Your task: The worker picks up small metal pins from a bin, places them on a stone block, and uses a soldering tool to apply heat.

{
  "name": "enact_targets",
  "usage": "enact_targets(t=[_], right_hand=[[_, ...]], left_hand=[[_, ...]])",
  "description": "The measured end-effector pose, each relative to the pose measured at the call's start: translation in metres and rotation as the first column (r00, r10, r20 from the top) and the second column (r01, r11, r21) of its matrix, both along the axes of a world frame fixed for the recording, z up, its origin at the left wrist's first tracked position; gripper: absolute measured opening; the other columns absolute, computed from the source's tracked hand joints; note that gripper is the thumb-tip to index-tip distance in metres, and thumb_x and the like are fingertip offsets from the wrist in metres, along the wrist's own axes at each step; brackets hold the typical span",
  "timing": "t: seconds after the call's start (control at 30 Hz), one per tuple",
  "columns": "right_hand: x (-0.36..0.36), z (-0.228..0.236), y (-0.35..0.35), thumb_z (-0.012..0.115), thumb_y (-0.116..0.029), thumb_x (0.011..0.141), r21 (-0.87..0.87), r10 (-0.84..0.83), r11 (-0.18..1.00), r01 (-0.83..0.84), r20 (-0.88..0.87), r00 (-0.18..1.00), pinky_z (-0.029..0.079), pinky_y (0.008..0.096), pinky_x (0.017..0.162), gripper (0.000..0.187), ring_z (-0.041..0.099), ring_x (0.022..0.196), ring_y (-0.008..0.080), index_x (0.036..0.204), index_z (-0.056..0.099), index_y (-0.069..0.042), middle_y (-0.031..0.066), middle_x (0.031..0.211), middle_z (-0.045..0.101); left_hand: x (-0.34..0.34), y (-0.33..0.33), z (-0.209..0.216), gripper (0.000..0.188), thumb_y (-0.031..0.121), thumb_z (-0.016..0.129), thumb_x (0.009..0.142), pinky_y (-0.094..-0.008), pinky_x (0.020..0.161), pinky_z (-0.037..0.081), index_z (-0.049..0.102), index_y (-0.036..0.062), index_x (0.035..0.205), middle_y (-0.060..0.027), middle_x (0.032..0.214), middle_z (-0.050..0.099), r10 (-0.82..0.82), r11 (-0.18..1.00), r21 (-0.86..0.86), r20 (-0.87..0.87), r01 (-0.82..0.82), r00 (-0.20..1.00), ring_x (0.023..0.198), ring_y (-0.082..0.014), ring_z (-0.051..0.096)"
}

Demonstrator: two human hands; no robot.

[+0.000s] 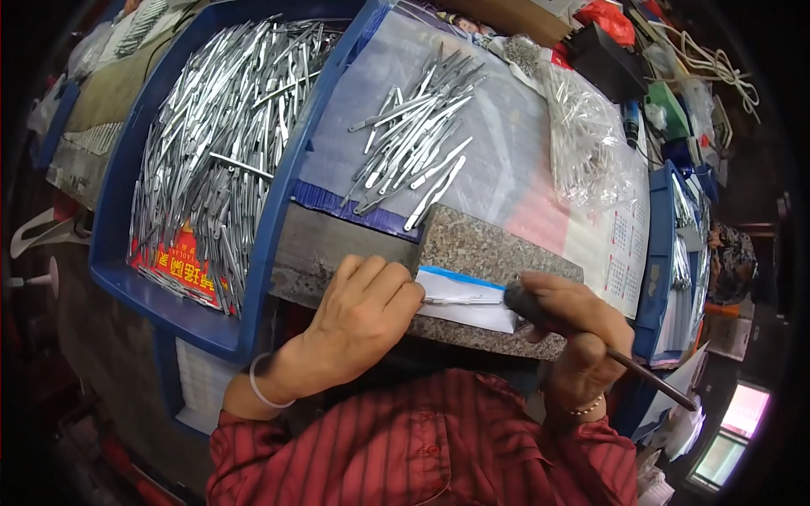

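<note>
My left hand [359,312] is closed in a pinch on the end of a thin metal strip [464,301]. The strip lies across a white card with a blue edge [468,319], on top of a speckled granite block [481,240]. At the block's right side my right hand [582,325] is wrapped round a hammer [650,376]. Its dark head is close to the strip's right end; its slim handle sticks out to the lower right. Whether the head touches the strip I cannot tell. Beyond the block, several loose metal strips [413,139] lie in a pile on plastic sheeting.
To the left stands a deep blue bin [110,228] heaped with metal strips. A clear plastic bag [591,143] lies at the back right. Farther right is another blue bin [650,278] with metal pieces. A red bag [607,21] and a white cord [713,63] are at the far right.
</note>
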State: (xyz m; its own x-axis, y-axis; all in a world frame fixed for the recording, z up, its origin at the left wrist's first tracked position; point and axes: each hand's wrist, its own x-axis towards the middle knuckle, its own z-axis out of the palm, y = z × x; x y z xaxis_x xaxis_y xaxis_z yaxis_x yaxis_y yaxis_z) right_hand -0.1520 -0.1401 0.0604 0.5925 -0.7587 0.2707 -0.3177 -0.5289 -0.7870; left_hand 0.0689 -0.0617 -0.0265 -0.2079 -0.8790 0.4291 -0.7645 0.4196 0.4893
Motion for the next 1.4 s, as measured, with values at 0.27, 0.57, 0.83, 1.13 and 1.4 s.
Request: enact_targets(t=[0.27, 0.57, 0.83, 1.13, 1.4], right_hand=[[-0.013, -0.024, -0.005, 0.057, -0.018, 0.095, -0.039, 0.081, 0.994, -0.101, -0.353, 0.932, 0.051, 0.0361, 0.054, 0.016, 0.064, 0.063, 0.0303, 0.098, 0.062, -0.004, 0.0142, 0.078, 0.064], [-0.048, -0.01, 0.009, 0.042, -0.039, 0.101, 0.044, -0.027, 0.999, 0.026, 0.032, 0.999, 0.049, 0.0335, 0.07, 0.046, 0.06, 0.075, 0.0248, 0.092, 0.065, 0.0, 0.0135, 0.088, 0.07], [-0.038, -0.03, 0.04, 0.039, -0.011, 0.1, 0.523, -0.159, 0.85, 0.068, 0.132, 0.978, 0.04, 0.0215, 0.059, 0.025, 0.049, 0.065, 0.0058, 0.109, 0.058, 0.002, 0.008, 0.088, 0.065], [-0.033, -0.017, 0.028, 0.023, -0.053, 0.102, 0.051, -0.045, 0.998, 0.038, 0.161, 0.986, 0.046, 0.0371, 0.07, 0.073, 0.06, 0.075, 0.0271, 0.084, 0.065, 0.005, 0.0204, 0.093, 0.069], [-0.019, -0.021, 0.018, 0.037, -0.055, 0.099, 0.124, -0.079, 0.991, 0.055, 0.201, 0.976, 0.049, 0.0246, 0.06, 0.066, 0.061, 0.069, 0.0129, 0.112, 0.066, 0.003, 0.0105, 0.093, 0.069]], left_hand=[[-0.001, -0.004, 0.004, 0.014, 0.006, 0.063, 0.075, -0.0356, 0.068, 0.037, 0.055, 0.0062, 0.086, -0.0064, 0.078, 0.048, -0.012, 1.0, 0.025, -0.003, 0.012, 1.0, 0.073, -0.0228, 0.049], [0.001, 0.017, 0.015, 0.02, 0.004, 0.072, 0.072, -0.0379, 0.07, 0.038, 0.058, 0.0058, 0.087, -0.0073, 0.081, 0.055, 0.066, 0.998, 0.019, 0.059, -0.068, 0.996, 0.074, -0.025, 0.054], [-0.002, 0.075, 0.028, 0.024, 0.003, 0.075, 0.069, -0.0368, 0.07, 0.039, 0.059, 0.0065, 0.087, -0.0058, 0.083, 0.057, 0.2, 0.98, -0.003, -0.018, -0.2, 0.98, 0.074, -0.0229, 0.056], [-0.004, 0.082, 0.024, 0.024, 0.003, 0.075, 0.071, -0.0369, 0.071, 0.039, 0.059, 0.0068, 0.089, -0.0054, 0.083, 0.056, 0.281, 0.959, -0.031, -0.015, -0.282, 0.96, 0.074, -0.0234, 0.055], [0.004, 0.032, 0.005, 0.023, 0.001, 0.069, 0.074, -0.0393, 0.073, 0.039, 0.055, 0.0068, 0.09, -0.0075, 0.085, 0.055, 0.234, 0.972, -0.031, 0.126, -0.231, 0.964, 0.078, -0.0268, 0.055]])
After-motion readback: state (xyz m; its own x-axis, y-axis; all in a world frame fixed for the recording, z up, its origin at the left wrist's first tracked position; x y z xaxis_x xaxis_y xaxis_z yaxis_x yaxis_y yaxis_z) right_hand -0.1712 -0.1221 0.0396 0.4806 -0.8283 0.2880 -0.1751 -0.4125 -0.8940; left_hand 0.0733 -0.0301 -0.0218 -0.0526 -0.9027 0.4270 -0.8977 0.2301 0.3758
